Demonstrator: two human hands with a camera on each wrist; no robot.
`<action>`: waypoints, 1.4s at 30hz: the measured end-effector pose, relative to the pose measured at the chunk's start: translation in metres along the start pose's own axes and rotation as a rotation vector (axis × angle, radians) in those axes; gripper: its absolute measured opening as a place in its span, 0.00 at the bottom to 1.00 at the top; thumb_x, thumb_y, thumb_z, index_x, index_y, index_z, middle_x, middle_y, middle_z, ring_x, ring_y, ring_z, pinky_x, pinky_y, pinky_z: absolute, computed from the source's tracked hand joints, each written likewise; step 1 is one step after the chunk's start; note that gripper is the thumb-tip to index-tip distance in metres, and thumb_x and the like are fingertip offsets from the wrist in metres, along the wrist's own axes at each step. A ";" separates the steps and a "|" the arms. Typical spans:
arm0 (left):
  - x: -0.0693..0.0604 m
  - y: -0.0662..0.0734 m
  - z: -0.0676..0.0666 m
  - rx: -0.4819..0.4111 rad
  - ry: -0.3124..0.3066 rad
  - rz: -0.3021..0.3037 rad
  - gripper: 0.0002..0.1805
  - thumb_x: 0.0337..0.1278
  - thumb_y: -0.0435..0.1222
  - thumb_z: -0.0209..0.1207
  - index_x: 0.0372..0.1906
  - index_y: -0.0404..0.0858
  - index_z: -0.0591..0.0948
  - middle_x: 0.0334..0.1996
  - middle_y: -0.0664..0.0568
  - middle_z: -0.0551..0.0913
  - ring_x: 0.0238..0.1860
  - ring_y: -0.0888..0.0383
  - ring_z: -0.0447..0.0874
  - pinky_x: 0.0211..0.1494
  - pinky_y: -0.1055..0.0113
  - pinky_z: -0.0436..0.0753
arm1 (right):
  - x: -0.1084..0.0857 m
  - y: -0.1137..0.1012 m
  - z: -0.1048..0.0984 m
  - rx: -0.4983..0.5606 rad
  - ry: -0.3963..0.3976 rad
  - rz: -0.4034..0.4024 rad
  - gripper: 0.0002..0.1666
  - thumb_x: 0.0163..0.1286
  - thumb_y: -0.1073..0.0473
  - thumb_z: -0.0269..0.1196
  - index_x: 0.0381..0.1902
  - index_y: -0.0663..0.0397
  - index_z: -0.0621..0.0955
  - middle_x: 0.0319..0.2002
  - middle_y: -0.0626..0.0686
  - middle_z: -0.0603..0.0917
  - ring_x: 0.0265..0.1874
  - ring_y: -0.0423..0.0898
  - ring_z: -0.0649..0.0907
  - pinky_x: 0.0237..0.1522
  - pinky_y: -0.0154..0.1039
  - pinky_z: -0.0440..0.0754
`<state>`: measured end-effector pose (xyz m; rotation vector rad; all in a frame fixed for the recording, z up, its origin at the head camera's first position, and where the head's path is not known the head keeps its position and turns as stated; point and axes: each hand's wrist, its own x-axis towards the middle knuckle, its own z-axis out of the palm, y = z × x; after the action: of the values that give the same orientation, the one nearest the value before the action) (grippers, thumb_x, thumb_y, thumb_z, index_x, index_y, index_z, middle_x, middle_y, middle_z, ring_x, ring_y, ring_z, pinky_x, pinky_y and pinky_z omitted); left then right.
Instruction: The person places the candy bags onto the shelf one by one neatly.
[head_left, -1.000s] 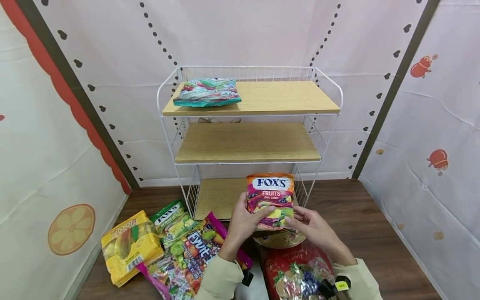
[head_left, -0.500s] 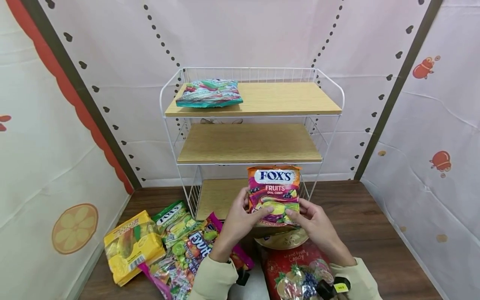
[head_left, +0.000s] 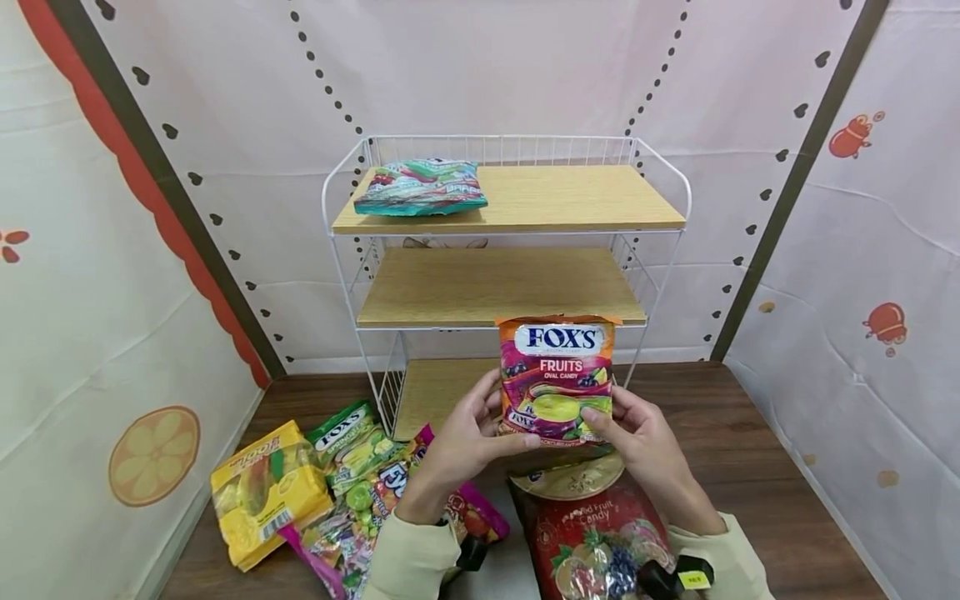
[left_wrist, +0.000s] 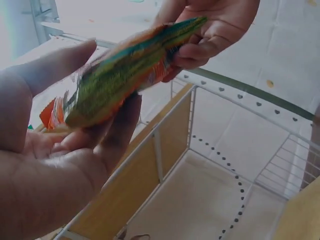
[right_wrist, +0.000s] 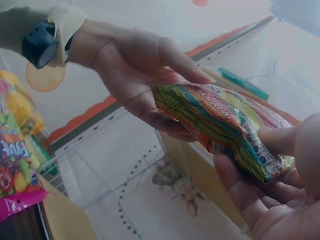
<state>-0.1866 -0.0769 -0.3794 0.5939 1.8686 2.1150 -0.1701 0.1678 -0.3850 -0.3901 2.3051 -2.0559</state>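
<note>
A purple and orange FOX'S fruit candy bag (head_left: 557, 379) is held upright in front of the rack, its printed front towards the head camera. My left hand (head_left: 468, 437) holds its lower left side, fingers behind and thumb near the bottom edge. At the right side my right hand (head_left: 648, 446) pinches it, thumb on the front and fingers behind. In the left wrist view the candy bag (left_wrist: 117, 75) shows its green-striped bottom between both hands. The right wrist view shows this candy bag (right_wrist: 220, 125) with the left fingers under it.
A white wire rack with wooden shelves (head_left: 502, 285) stands behind, a teal candy bag (head_left: 422, 187) on its top shelf. Yellow (head_left: 270, 492), green (head_left: 348, 446) and Fyvit (head_left: 352, 521) bags lie left. A red mixed fruit candy bag (head_left: 596, 533) lies below the hands.
Both hands have raised the FOX'S candy bag slightly and brought it closer. My left thumb has slid from the bag's front down to its bottom edge.
</note>
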 end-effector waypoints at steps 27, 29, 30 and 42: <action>-0.006 0.028 0.005 0.084 0.009 0.296 0.42 0.52 0.25 0.69 0.73 0.34 0.64 0.64 0.37 0.75 0.62 0.47 0.78 0.60 0.61 0.80 | -0.005 -0.038 0.002 0.092 0.007 -0.210 0.26 0.76 0.64 0.55 0.69 0.64 0.68 0.54 0.53 0.84 0.51 0.47 0.85 0.50 0.39 0.85; -0.006 0.031 0.006 0.105 0.028 0.311 0.42 0.51 0.25 0.69 0.72 0.34 0.65 0.63 0.38 0.77 0.61 0.49 0.79 0.60 0.61 0.81 | -0.006 -0.041 0.000 0.081 0.001 -0.235 0.27 0.76 0.65 0.55 0.70 0.64 0.67 0.55 0.53 0.83 0.52 0.47 0.84 0.50 0.38 0.84; -0.006 0.033 0.007 0.116 0.033 0.325 0.41 0.51 0.25 0.70 0.72 0.33 0.66 0.63 0.38 0.77 0.61 0.49 0.79 0.60 0.61 0.80 | -0.007 -0.042 0.000 0.076 -0.001 -0.247 0.28 0.76 0.66 0.55 0.71 0.65 0.66 0.55 0.53 0.83 0.52 0.46 0.84 0.51 0.37 0.84; -0.002 0.048 0.009 0.293 0.117 0.437 0.37 0.51 0.27 0.71 0.68 0.34 0.72 0.52 0.39 0.84 0.48 0.52 0.87 0.49 0.62 0.86 | -0.002 -0.052 -0.005 0.057 -0.048 -0.387 0.38 0.68 0.75 0.59 0.74 0.65 0.61 0.62 0.58 0.77 0.58 0.47 0.81 0.56 0.36 0.81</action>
<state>-0.1772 -0.0768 -0.3311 1.0479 2.3103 2.1748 -0.1606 0.1682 -0.3331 -0.9374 2.2806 -2.2310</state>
